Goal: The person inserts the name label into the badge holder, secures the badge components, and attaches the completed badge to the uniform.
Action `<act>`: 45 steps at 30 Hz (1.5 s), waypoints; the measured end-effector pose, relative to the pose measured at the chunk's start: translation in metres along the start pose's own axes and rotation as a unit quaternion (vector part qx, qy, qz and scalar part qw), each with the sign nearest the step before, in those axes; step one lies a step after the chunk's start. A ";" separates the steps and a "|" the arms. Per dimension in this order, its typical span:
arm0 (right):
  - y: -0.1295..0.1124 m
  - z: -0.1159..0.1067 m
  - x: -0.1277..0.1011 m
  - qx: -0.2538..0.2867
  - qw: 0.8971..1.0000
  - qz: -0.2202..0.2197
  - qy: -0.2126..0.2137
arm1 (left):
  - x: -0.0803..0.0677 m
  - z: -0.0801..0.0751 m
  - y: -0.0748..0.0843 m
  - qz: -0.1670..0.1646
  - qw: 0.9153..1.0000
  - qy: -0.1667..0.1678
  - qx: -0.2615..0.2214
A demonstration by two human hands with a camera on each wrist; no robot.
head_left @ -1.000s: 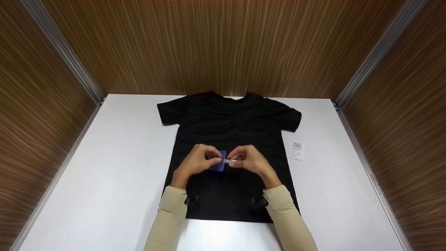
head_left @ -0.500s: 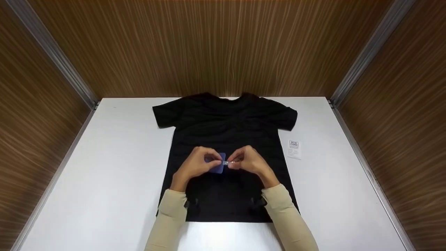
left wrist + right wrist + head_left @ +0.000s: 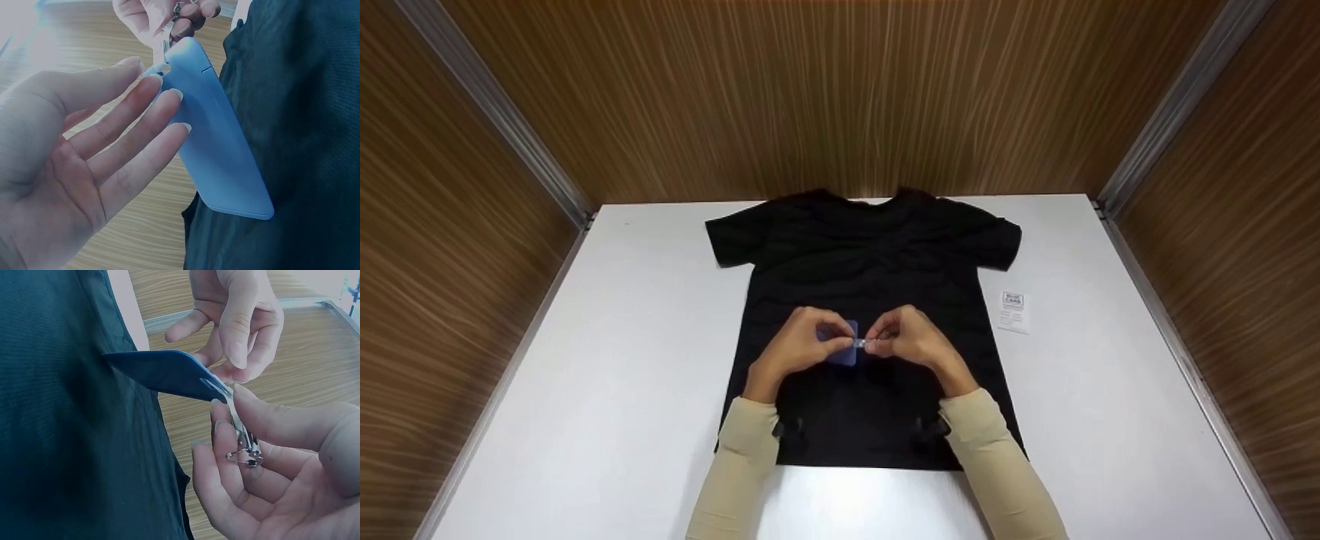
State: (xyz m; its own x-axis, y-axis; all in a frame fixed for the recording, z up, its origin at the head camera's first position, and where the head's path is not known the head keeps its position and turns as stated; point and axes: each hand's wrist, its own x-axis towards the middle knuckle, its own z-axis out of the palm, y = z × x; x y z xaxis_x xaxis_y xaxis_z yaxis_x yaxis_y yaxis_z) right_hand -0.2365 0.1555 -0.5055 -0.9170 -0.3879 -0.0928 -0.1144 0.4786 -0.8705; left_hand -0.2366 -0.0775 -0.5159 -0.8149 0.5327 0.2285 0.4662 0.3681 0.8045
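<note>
A: What just changed?

B: Almost nothing: over the past second both hands have stayed above the middle of a black shirt (image 3: 877, 274), so the work seems to be at the same stage. The left hand (image 3: 802, 346) pinches a blue card holder (image 3: 225, 152) by its slotted end; the right hand (image 3: 919, 341) pinches the strap (image 3: 235, 415) of a metal clip (image 3: 251, 459).

A: Anything inside the holder?

B: I can't tell. A white printed card (image 3: 1014, 313) lies on the table (image 3: 660, 337), right of the shirt.

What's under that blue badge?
The shirt, spread on the table, shows around the badge in the head view. The badge and left hand hide the patch directly beneath.
</note>
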 end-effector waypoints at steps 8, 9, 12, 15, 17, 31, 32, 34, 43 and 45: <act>-0.001 -0.006 -0.002 -0.003 1.000 0.009 -0.003 | 0.005 0.003 0.003 0.008 1.000 -0.003 -0.002; -0.001 -0.006 -0.002 -0.002 1.000 0.008 -0.004 | 0.005 0.003 0.003 0.008 1.000 -0.002 -0.002; -0.001 -0.006 -0.002 0.001 1.000 0.006 -0.009 | 0.006 0.004 0.003 0.009 1.000 -0.001 -0.002; -0.002 -0.006 -0.002 0.002 1.000 0.008 -0.014 | 0.006 0.005 0.003 0.009 1.000 0.001 -0.001; -0.003 -0.006 -0.003 0.000 1.000 0.010 -0.015 | 0.006 0.006 0.004 0.010 1.000 0.004 -0.001; -0.004 0.000 -0.002 0.014 0.999 -0.014 -0.035 | 0.002 0.007 0.003 0.002 1.000 0.026 0.000; -0.004 0.001 -0.002 0.017 0.999 -0.015 -0.036 | 0.001 0.007 0.003 0.001 1.000 0.027 -0.001; -0.004 0.002 -0.001 0.021 0.999 -0.014 -0.036 | 0.000 0.006 0.003 -0.001 1.000 0.027 -0.002; -0.001 0.004 0.001 0.046 0.998 -0.015 -0.036 | 0.002 0.006 0.004 -0.013 1.000 0.021 0.013; 0.000 0.003 0.001 0.051 0.998 -0.015 -0.037 | 0.003 0.007 0.003 -0.014 1.000 0.023 0.015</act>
State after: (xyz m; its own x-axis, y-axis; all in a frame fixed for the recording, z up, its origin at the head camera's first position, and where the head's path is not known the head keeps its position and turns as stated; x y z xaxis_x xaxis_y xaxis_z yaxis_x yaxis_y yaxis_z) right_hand -0.2359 0.1528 -0.5069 -0.8828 -0.4593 -0.0982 -0.0981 0.3847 -0.9178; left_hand -0.2352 -0.0693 -0.5165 -0.8419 0.4872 0.2320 0.4533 0.4051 0.7940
